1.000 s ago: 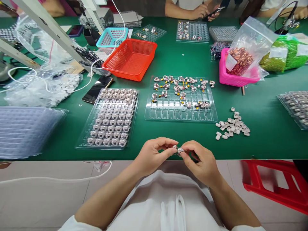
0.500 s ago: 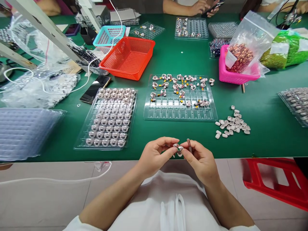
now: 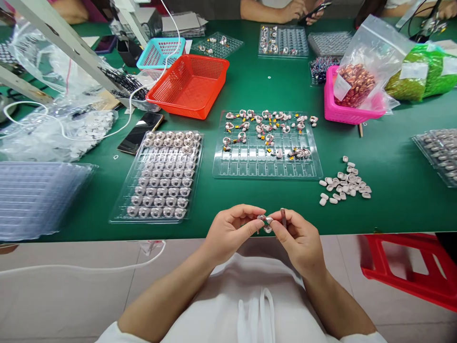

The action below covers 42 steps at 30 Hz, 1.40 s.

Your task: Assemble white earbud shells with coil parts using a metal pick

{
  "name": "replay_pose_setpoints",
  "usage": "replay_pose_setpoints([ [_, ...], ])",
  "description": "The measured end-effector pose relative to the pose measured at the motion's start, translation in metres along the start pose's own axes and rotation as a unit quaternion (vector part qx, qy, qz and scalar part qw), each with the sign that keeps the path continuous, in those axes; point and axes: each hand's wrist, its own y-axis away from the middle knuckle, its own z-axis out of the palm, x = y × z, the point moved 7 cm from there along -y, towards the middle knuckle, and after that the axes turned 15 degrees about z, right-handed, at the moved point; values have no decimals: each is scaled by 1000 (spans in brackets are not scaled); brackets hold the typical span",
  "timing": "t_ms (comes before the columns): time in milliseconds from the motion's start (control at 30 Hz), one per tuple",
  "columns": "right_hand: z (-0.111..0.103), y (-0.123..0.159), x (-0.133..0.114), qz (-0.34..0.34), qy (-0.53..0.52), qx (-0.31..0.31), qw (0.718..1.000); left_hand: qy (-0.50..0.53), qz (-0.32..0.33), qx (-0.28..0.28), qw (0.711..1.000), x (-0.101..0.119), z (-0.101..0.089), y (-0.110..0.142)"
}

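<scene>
3 baskets on desk (image 3: 246, 90): blue (image 3: 152, 55) and red (image 3: 200, 112) left of center toward the far edge, pink (image 3: 342, 114) nearer the right edge. 3 phones: black (image 3: 137, 134), purple (image 3: 106, 44), one handheld (image 3: 319, 9). 1 stool (image 3: 396, 275). 5 silver parts (image 3: 156, 212) in left tray's (image 3: 120, 209) nearest row. White caps (image 3: 353, 179): overlapping, no exact count.

Head-worn view — forward and down, hands close.

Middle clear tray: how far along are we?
Looks done: wired pieces lie across upper rows of the middle clear tray. In hand: the left hand and right hand pinch a small shiny part. Apparently left: bare bottom-row slots and loose white pieces at the right.
</scene>
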Motion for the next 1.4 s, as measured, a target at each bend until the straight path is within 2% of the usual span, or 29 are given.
replay_pose_setpoints([
  [167, -2, -4, -1, 27, -56, 4, 998, 34, -17, -22, 999, -2, 3, 0],
  [433, 0, -3, -2, 20, -54, -7, 998, 31, 0, -19, 999, 2, 2, 2],
  [600, 1, -4, -2, 4, -56, -12, 998, -32, 20, -26, 999, 3, -1, 4],
  [767, 2, -4, -2, -1, -53, -13, 999, -146, 88, -57, 984, 9, -3, 5],
  [967, 1, -5, -1, -5, -30, -18, 999, -178, 109, -90, 974, 13, 0, 3],
  [1133, -1, -5, -9, -47, 28, -24, 998, -198, 104, -111, 968, 16, 2, 3],
  [1333, 1, 1, -26, -166, 101, -2, 981, -228, 112, -126, 959, 19, 3, 1],
  [1400, 1, 3, -26, -181, 114, 5, 977, -226, 115, -120, 960, 19, 3, 1],
])
